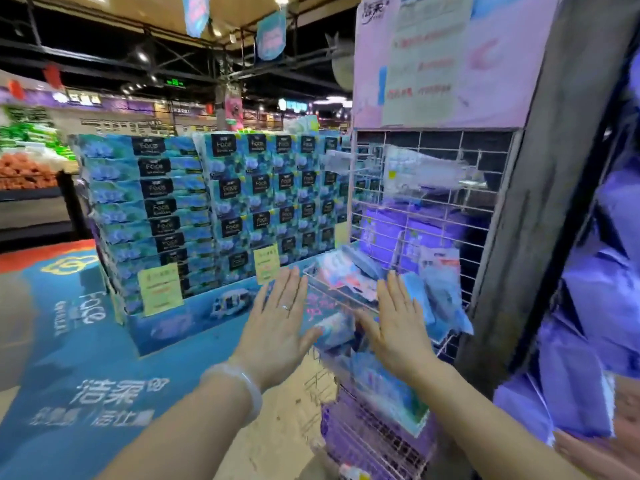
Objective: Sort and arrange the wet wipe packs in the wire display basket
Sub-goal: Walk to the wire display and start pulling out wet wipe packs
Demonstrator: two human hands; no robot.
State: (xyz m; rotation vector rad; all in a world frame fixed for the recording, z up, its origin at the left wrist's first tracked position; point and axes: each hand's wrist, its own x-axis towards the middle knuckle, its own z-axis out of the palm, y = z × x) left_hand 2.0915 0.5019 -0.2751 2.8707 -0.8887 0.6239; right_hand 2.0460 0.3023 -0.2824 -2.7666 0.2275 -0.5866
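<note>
A white wire display basket (pixel 341 296) hangs on a wire grid rack and holds several blue, white and pink wet wipe packs (pixel 349 278). More blue packs (pixel 440 292) lean at its right side. My left hand (pixel 277 320) is flat with fingers spread, just left of the basket's front rim. My right hand (pixel 394 320) is flat too, fingers over the basket's front edge. Between my two palms sits a small blue pack (pixel 334 329), touched by both thumbs; neither hand closes on it. The image is blurred.
A lower wire basket (pixel 374 431) holds more packs below my hands. A large stack of blue tissue boxes (pixel 207 209) stands to the left on a blue floor mat. A grey pillar (pixel 530 202) rises at right, beside purple packs (pixel 588 306).
</note>
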